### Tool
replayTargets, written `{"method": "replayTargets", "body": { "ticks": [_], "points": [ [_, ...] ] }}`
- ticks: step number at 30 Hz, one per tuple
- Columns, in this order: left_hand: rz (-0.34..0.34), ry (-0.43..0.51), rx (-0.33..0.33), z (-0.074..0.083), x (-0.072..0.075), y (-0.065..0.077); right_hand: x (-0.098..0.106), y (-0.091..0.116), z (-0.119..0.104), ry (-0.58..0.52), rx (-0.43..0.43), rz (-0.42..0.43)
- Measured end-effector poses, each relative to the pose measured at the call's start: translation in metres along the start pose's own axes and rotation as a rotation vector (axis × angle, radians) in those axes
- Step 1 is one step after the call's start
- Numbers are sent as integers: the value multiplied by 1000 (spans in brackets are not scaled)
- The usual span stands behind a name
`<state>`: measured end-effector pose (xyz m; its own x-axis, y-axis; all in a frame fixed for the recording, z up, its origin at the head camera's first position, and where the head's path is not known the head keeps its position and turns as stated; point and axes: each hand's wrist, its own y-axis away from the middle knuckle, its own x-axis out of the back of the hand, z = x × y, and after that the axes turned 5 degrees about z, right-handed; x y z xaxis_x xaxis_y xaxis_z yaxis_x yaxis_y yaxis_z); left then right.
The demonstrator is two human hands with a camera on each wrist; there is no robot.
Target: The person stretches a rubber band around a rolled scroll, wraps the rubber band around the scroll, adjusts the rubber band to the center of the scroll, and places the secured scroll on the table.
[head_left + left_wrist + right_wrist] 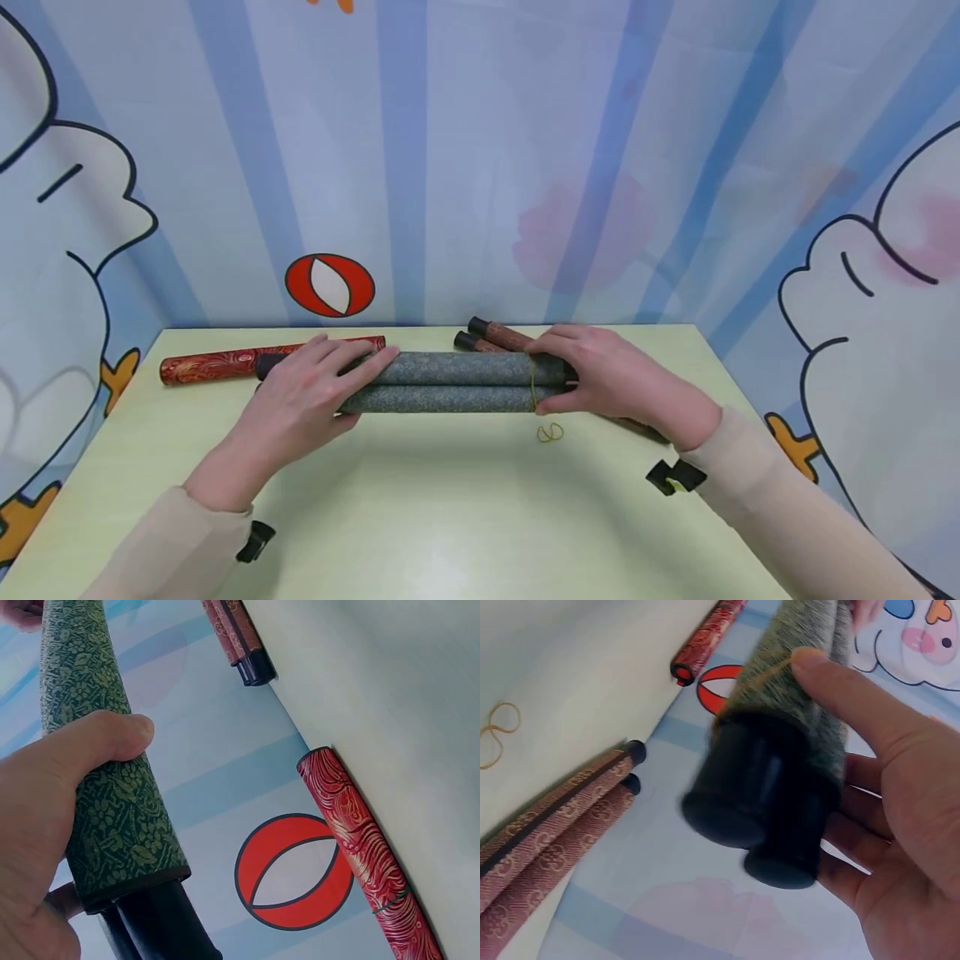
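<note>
A green-grey patterned scroll (457, 383), rolled from both ends into two parallel rolls with black end knobs, is held level above the table between both hands. My left hand (300, 400) grips its left end; in the left wrist view the thumb lies across the floral cloth (124, 802). The right hand (611, 375) grips the other end, near the black knobs (739, 780). A thin yellow cord (533, 383) goes round the rolls beside the right fingers. In the right wrist view the thumb touches this cord.
On the pale table (450, 517), a red swirl-patterned roll (217, 364) lies at the back left. Two brownish-red rolls with black ends (498, 333) lie behind the right hand. A loop of yellow cord (550, 432) is below the scroll. A printed cloth backdrop (480, 167) stands behind.
</note>
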<state>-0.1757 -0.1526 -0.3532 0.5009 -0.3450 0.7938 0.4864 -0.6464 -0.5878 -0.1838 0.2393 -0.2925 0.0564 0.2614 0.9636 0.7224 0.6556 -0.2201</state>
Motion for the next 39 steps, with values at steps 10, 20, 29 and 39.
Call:
{"method": "replayTargets", "body": {
  "ticks": [10,20,29,39],
  "points": [
    [35,22,13,0,-3,-2,-1,-8,-3,-44,-21,-15],
    [46,36,47,-2,3,-2,11,-7,-5,7,62,96],
    [1,-16,28,-5,5,0,12,3,-1,95,207,293],
    [6,-5,46,-6,6,1,-4,24,13,225,150,351]
  ]
}}
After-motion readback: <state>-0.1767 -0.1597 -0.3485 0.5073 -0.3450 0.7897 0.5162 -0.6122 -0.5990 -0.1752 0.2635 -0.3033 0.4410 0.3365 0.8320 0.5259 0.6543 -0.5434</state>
